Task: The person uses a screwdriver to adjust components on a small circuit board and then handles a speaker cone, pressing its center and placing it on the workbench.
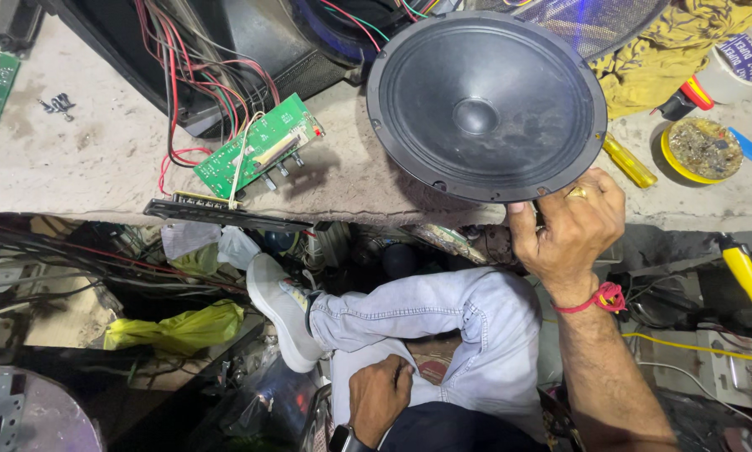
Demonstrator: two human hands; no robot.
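A large round black speaker cone [485, 105] lies face up on the worn workbench [100, 151], its lower rim over the bench's front edge. My right hand [570, 224], with a ring and a red thread at the wrist, grips that lower rim from below. My left hand [380, 395] rests closed on my lap, holding nothing, with a watch at the wrist. My legs in light jeans are crossed under the bench, one pale shoe [280, 310] pointing left.
A green circuit board [259, 144] with red and black wires hangs off a black speaker cabinet [225, 50]. A yellow-handled screwdriver [629, 161], a yellow tin [702, 151], a tape roll [740, 63] and a yellow cloth [677, 50] lie at right. Clutter and yellow bags sit below.
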